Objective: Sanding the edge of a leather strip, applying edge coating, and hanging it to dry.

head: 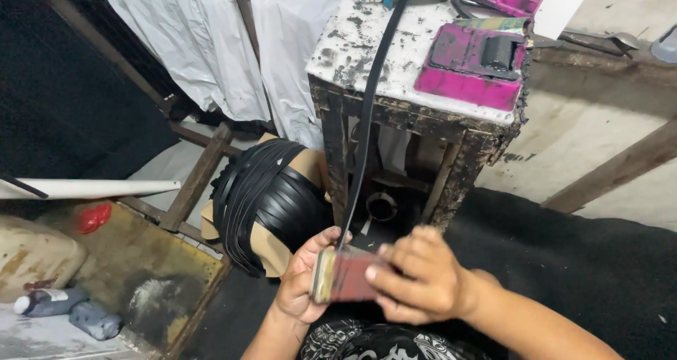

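Note:
My left hand point(300, 282) grips the left end of a small reddish block point(345, 275) with a pale worn edge. My right hand point(416, 279) holds its right side, fingers folded over the top. A long black strap point(370, 99) runs from the block up over the edge of a small dirty white-topped stand point(395, 57). The block's underside is hidden by my fingers.
A cardboard box wrapped in many black straps point(271, 205) sits left of the stand. Pink stained tool pads point(469, 64) lie on the stand. A white sheet point(211, 43) hangs behind. A wooden frame point(194, 184), a red bag point(94, 217) and grey rags point(70, 310) lie left.

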